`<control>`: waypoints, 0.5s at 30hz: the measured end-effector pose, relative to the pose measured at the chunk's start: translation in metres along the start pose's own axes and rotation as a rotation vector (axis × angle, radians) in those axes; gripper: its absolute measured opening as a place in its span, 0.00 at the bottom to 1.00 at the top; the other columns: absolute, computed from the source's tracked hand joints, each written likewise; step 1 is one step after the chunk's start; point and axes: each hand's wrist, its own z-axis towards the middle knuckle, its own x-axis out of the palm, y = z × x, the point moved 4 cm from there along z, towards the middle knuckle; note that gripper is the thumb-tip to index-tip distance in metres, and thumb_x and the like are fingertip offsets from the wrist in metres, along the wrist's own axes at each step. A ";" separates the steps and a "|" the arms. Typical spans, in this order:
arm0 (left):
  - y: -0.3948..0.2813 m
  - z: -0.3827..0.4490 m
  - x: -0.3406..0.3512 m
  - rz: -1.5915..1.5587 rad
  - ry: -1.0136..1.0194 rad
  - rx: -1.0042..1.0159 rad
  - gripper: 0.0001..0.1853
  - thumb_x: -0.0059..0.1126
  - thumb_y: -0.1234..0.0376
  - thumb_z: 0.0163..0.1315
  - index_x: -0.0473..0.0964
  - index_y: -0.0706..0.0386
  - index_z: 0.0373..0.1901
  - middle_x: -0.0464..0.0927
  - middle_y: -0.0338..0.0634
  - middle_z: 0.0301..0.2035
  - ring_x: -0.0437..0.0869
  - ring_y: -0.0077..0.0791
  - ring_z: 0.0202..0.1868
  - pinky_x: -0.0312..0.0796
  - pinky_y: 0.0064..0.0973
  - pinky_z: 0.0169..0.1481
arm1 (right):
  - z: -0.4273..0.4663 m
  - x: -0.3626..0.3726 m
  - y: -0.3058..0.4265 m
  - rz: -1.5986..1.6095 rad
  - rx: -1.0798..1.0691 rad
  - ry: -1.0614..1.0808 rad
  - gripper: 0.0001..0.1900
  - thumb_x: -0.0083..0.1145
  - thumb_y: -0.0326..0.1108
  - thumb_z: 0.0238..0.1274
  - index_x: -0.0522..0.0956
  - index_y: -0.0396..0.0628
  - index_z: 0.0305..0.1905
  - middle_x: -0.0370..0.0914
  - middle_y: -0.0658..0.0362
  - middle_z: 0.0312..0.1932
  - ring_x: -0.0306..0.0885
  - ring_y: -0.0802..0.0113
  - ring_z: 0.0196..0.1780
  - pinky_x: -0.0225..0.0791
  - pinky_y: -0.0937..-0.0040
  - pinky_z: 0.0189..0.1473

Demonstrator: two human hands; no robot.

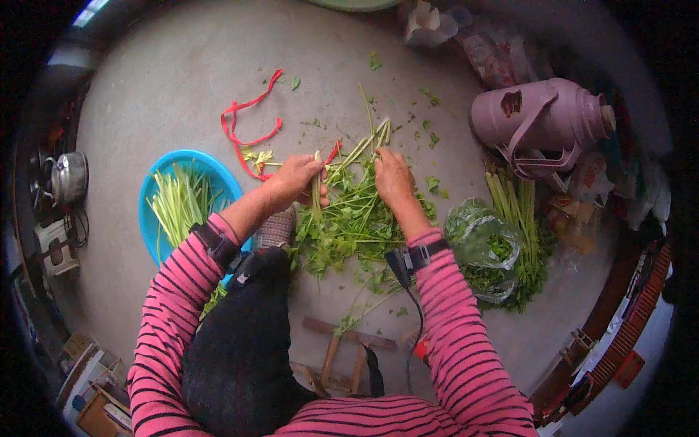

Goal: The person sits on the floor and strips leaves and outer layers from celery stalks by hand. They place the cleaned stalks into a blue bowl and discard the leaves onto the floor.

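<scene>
My left hand [300, 183] is closed around a leafy green stalk [316, 188], its pale end pointing up past the thumb. To its right, my right hand [393, 177] is over the heap of leafy greens [355, 218] on the floor, its fingers curled near the pale stems [384, 131]; whether it holds one I cannot tell. A blue plastic basin [147, 218] on the left contains trimmed pale green stalks [180, 205]. A red ribbon [232, 123] lies on the floor beyond my left hand.
On the right are a clear plastic bag of greens [480, 240], a bundle of long leafy stalks [516, 213] and a pink thermos flask [535, 114] on its side. A metal kettle [71, 177] stands far left. A wooden stool [349, 333] is near my legs. Loose leaves [431, 139] dot the floor.
</scene>
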 end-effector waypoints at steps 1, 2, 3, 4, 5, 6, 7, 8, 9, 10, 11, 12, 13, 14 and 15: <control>0.002 0.001 0.001 -0.018 -0.014 -0.007 0.16 0.41 0.56 0.70 0.67 0.60 0.37 0.75 0.43 0.24 0.82 0.37 0.25 0.77 0.33 0.29 | 0.004 0.004 0.000 -0.051 0.005 0.023 0.12 0.47 0.39 0.65 0.75 0.46 0.48 0.73 0.48 0.46 0.73 0.50 0.51 0.68 0.53 0.48; 0.004 0.001 0.003 -0.042 -0.025 -0.013 0.15 0.41 0.56 0.70 0.67 0.59 0.37 0.73 0.42 0.23 0.80 0.35 0.23 0.76 0.33 0.28 | 0.007 0.011 0.000 -0.095 0.046 0.063 0.12 0.48 0.39 0.64 0.75 0.47 0.48 0.73 0.49 0.46 0.73 0.50 0.51 0.68 0.53 0.49; 0.004 0.002 0.003 -0.077 -0.023 -0.014 0.15 0.41 0.56 0.69 0.67 0.59 0.37 0.72 0.41 0.22 0.78 0.33 0.21 0.75 0.32 0.27 | 0.010 0.015 -0.001 -0.138 0.086 0.103 0.13 0.48 0.39 0.64 0.75 0.47 0.49 0.73 0.49 0.47 0.72 0.51 0.52 0.68 0.54 0.50; 0.004 0.003 0.003 -0.078 -0.034 -0.005 0.15 0.42 0.56 0.69 0.67 0.59 0.36 0.71 0.40 0.22 0.76 0.31 0.19 0.74 0.31 0.25 | 0.011 0.018 -0.001 -0.163 0.049 0.101 0.13 0.48 0.39 0.64 0.75 0.48 0.49 0.72 0.50 0.47 0.72 0.51 0.52 0.68 0.54 0.50; 0.003 0.003 0.004 -0.090 -0.030 0.009 0.14 0.42 0.57 0.69 0.67 0.58 0.36 0.70 0.39 0.21 0.73 0.29 0.18 0.72 0.30 0.24 | 0.012 0.021 -0.001 -0.189 0.013 0.099 0.13 0.48 0.39 0.64 0.75 0.49 0.50 0.72 0.50 0.48 0.72 0.51 0.52 0.68 0.54 0.50; 0.003 0.004 0.003 -0.095 -0.035 0.015 0.13 0.43 0.57 0.68 0.67 0.58 0.36 0.69 0.38 0.21 0.70 0.27 0.16 0.70 0.29 0.22 | 0.012 0.024 -0.002 -0.215 -0.022 0.097 0.13 0.49 0.39 0.64 0.75 0.51 0.50 0.72 0.50 0.49 0.72 0.51 0.53 0.68 0.54 0.50; 0.001 0.004 0.001 -0.053 -0.050 0.044 0.13 0.45 0.57 0.67 0.67 0.58 0.35 0.68 0.37 0.20 0.69 0.26 0.16 0.68 0.28 0.21 | 0.011 0.025 -0.005 -0.202 -0.030 0.077 0.13 0.49 0.39 0.63 0.76 0.50 0.49 0.73 0.51 0.48 0.73 0.51 0.52 0.68 0.54 0.50; 0.000 0.005 -0.001 -0.004 -0.074 0.064 0.12 0.47 0.58 0.67 0.68 0.58 0.35 0.67 0.37 0.20 0.67 0.25 0.15 0.66 0.27 0.20 | 0.009 0.026 -0.009 -0.189 -0.039 0.057 0.12 0.49 0.38 0.63 0.77 0.50 0.48 0.74 0.51 0.47 0.73 0.52 0.52 0.69 0.55 0.50; 0.000 0.005 -0.002 0.040 -0.099 0.082 0.12 0.48 0.59 0.66 0.69 0.58 0.34 0.67 0.36 0.19 0.66 0.24 0.15 0.64 0.27 0.19 | 0.008 0.027 -0.013 -0.176 -0.047 0.037 0.11 0.49 0.38 0.63 0.77 0.50 0.47 0.74 0.51 0.46 0.73 0.52 0.51 0.69 0.55 0.49; -0.001 0.005 -0.003 0.080 -0.105 0.091 0.12 0.50 0.59 0.65 0.69 0.58 0.33 0.66 0.36 0.19 0.66 0.24 0.15 0.63 0.26 0.19 | 0.007 0.027 -0.017 -0.119 -0.030 0.022 0.11 0.51 0.38 0.62 0.78 0.48 0.45 0.76 0.52 0.45 0.74 0.53 0.50 0.69 0.55 0.49; -0.001 0.005 -0.003 0.115 -0.112 0.096 0.12 0.51 0.59 0.64 0.70 0.59 0.32 0.66 0.35 0.18 0.65 0.23 0.15 0.62 0.25 0.19 | 0.007 0.027 -0.021 -0.063 -0.013 0.006 0.11 0.52 0.39 0.61 0.78 0.47 0.43 0.77 0.52 0.43 0.75 0.53 0.49 0.69 0.56 0.48; -0.001 0.005 -0.003 0.154 -0.120 0.100 0.12 0.53 0.60 0.63 0.71 0.59 0.30 0.65 0.35 0.18 0.65 0.23 0.15 0.61 0.25 0.19 | 0.006 0.028 -0.025 -0.007 0.024 0.002 0.11 0.53 0.39 0.60 0.79 0.45 0.41 0.78 0.52 0.41 0.76 0.54 0.47 0.70 0.56 0.47; 0.000 0.004 -0.003 0.142 -0.126 0.089 0.11 0.53 0.60 0.63 0.72 0.58 0.30 0.65 0.34 0.17 0.64 0.22 0.15 0.59 0.24 0.18 | 0.006 0.028 -0.028 0.077 0.066 -0.007 0.11 0.55 0.39 0.58 0.79 0.45 0.40 0.79 0.52 0.39 0.77 0.54 0.46 0.70 0.56 0.46; 0.000 0.004 -0.003 0.135 -0.132 0.075 0.10 0.53 0.61 0.63 0.72 0.58 0.30 0.64 0.32 0.16 0.63 0.21 0.15 0.56 0.24 0.18 | 0.007 0.028 -0.031 0.162 0.128 -0.005 0.11 0.57 0.40 0.56 0.79 0.45 0.38 0.79 0.52 0.37 0.78 0.54 0.44 0.70 0.57 0.45; 0.001 0.004 -0.003 0.128 -0.138 0.061 0.10 0.53 0.61 0.63 0.73 0.57 0.29 0.63 0.31 0.16 0.62 0.20 0.15 0.54 0.24 0.18 | 0.007 0.029 -0.033 0.248 0.194 -0.003 0.11 0.59 0.40 0.55 0.79 0.44 0.37 0.80 0.53 0.35 0.78 0.54 0.43 0.70 0.57 0.45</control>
